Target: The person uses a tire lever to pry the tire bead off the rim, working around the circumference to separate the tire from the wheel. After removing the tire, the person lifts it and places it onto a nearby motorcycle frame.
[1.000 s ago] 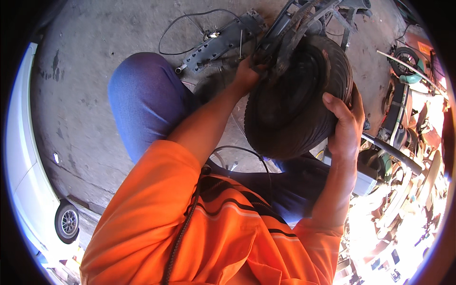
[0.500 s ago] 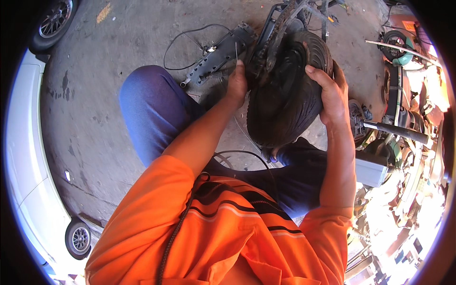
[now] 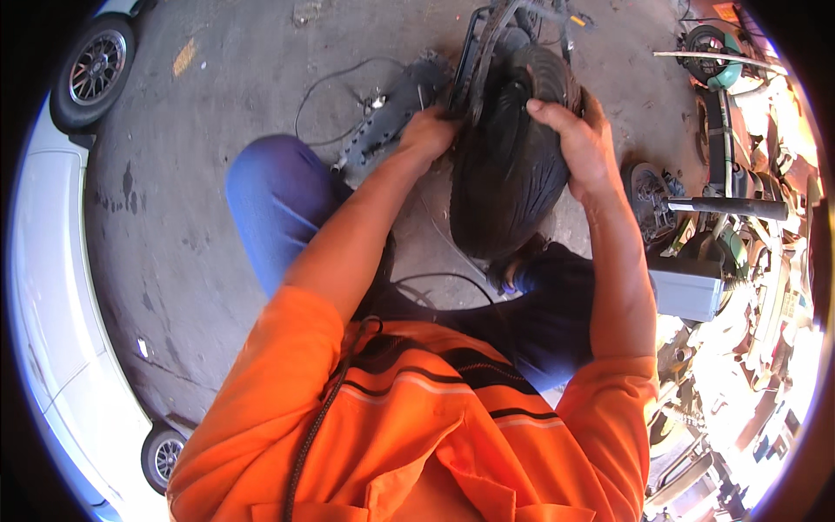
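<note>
So this looks like the wrestle-the-tyre stage on a small scooter wheel. The black tyre [image 3: 509,165] stands on edge between the person's knees, right in front of them, and both hands are on it.

Right hand [image 3: 578,143] is draped over the top of the tread, fingers [image 3: 548,109] curled down and spread fairly wide across the rubber, thumb side toward the far edge. That one is gripping the tyre for sure. Left hand [image 3: 428,130] is pressed in at the tyre's left sidewall, just where a dark metal frame [image 3: 477,52] runs up past the fingertips. Those fingers are tucked in between rubber and frame, so I can't tell if they're clamped on something or just pushing.

Just left of the left-hand fingers a grey scooter deck [image 3: 391,117] lies flat on the concrete floor [image 3: 217,130], with a thin black cable [image 3: 326,87] looping off beyond it. Out past the right hand there's a black handlebar grip [image 3: 726,207] and a pile of parts, too cluttered to sort out.

My guess: the wheel is being worked in or out of that frame. The next move probably needs the right hand holding the tread steady while the left levers at the sidewall, keeping fingertips from getting pinched against the metal.
</note>
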{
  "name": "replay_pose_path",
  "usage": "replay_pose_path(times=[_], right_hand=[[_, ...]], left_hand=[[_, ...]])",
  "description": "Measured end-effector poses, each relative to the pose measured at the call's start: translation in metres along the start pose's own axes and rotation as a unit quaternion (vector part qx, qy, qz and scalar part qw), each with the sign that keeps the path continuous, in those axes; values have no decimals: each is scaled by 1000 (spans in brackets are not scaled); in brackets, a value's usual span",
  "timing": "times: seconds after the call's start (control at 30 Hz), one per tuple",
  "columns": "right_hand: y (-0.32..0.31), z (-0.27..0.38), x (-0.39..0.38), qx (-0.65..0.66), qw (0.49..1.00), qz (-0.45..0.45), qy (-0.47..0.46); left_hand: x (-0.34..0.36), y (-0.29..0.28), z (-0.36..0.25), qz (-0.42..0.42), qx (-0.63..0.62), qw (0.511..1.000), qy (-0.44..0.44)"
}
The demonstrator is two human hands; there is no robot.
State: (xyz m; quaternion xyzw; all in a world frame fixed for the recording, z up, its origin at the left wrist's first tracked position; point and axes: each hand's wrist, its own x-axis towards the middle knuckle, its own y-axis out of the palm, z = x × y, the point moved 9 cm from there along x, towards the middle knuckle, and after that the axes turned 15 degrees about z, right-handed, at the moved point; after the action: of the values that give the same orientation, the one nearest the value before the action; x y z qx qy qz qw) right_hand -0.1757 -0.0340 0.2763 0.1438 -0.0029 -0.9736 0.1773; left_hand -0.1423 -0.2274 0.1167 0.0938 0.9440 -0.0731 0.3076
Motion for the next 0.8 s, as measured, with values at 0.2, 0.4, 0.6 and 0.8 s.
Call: replay_pose_path(times=[0.2,0.4,0.6,0.8], right_hand=[[-5,-3,1,-53,998,-18,31],[0,3,-8,-58,998,-24,7],[5,0,-9,-62,998,-14,16],[18,-9,-30,-100,994,-33,-4]], left_hand=[[14,-10,4,-6,-50,999,18],[23,-46,2,-101,17,993,66],[6,-30,-70,-153,392,894,156],[43,-26,-89,44,327,918,221]])
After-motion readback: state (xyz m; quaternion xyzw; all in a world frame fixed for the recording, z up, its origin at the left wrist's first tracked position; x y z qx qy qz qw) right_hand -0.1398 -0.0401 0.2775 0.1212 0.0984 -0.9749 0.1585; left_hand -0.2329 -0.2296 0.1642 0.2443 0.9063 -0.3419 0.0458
